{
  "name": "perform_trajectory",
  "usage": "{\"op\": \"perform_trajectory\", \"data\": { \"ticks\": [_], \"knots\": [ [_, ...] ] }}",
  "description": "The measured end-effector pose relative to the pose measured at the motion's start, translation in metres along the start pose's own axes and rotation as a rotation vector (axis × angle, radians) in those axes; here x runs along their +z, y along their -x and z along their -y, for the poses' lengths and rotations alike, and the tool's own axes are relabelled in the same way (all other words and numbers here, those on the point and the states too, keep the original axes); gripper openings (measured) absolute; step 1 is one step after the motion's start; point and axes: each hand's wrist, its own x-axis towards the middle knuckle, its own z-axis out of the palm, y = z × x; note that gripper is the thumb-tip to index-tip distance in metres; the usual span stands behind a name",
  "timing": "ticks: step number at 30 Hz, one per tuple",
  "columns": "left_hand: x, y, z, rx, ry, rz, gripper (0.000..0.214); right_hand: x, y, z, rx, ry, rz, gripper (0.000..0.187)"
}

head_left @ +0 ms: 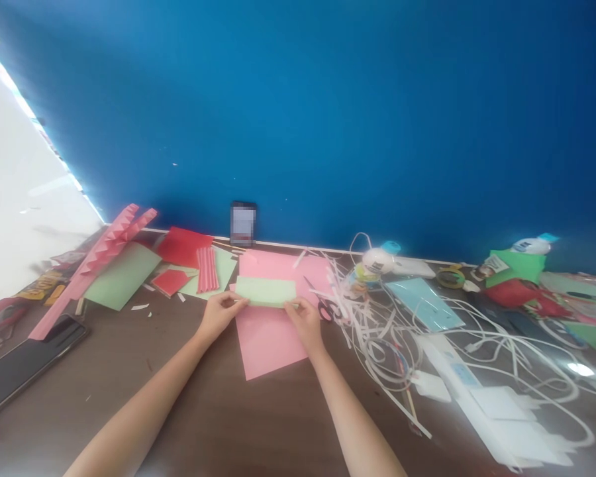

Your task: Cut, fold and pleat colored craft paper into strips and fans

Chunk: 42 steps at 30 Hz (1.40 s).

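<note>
A folded light green paper (265,290) lies on top of a pink sheet (271,334) on the brown table. My left hand (219,313) pinches the green paper's lower left corner. My right hand (305,323) presses its fingers together on the lower right edge. Both forearms reach in from the bottom of the view.
Scissors (328,307) lie just right of my right hand amid white paper strips and cables (392,331). A glue bottle (377,262), a pleated pink paper (97,262), red and green sheets (122,275) and a dark phone (17,368) surround the work spot. A blue wall (328,119) stands behind.
</note>
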Motion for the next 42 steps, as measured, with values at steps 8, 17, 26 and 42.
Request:
{"op": "perform_trajectory", "data": {
  "ticks": [8,17,26,42],
  "knots": [
    [0.005,-0.001,0.001,-0.126,0.368,-0.097,0.049,0.004,-0.001,-0.003,-0.014,-0.116,-0.059,0.024],
    [0.007,0.000,0.001,-0.187,0.335,-0.008,0.066,0.004,0.003,0.010,0.014,-0.114,-0.115,0.034],
    [0.012,0.005,-0.008,-0.094,0.271,-0.001,0.048,0.013,0.012,0.017,0.027,-0.220,-0.089,0.039],
    [0.015,0.010,-0.012,-0.108,0.139,0.063,0.049,0.020,0.014,0.015,0.184,-0.114,-0.023,0.034]
  ]
}}
